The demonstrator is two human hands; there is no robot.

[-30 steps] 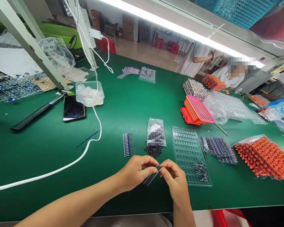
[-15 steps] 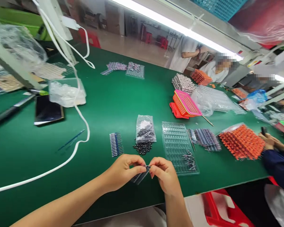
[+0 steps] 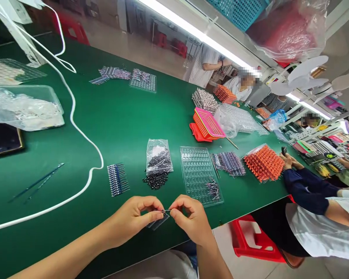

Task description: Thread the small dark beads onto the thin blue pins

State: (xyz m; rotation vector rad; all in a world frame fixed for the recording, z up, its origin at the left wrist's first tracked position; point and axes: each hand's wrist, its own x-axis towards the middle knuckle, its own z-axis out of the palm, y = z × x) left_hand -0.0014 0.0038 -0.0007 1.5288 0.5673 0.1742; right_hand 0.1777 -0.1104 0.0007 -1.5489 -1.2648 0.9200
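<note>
Green workbench [image 3: 128, 116]: smooth tabletop slanting across a busy workshop.
View: swung rightward over the last second, bringing a co-worker's dark sleeve [image 3: 302, 186] and red plastic stool [image 3: 257, 254] fuller into sight; the handwork is uninterrupted.
Left hand [image 3: 142, 213]: thumb and forefinger pressed together on a dark, ribbed strip [image 3: 159, 223], held low near the bench's front edge.
Right hand [image 3: 189, 217]: thumb and forefinger pinching a thin wire [image 3: 166, 210]; it spans the gap between both hands' fingertips; its join is too small to tell.
Bead bag [image 3: 159, 157]: crinkled clear plastic; loose black beads [image 3: 155, 181], small and glossy, heap against its near end.
Clear tray [image 3: 193, 166]: rigid, ridged plastic; spiky wired pieces [image 3: 213, 189] bunch in one corner.
Orange stack [image 3: 263, 162]: knobbly, layered, farther right.
</note>
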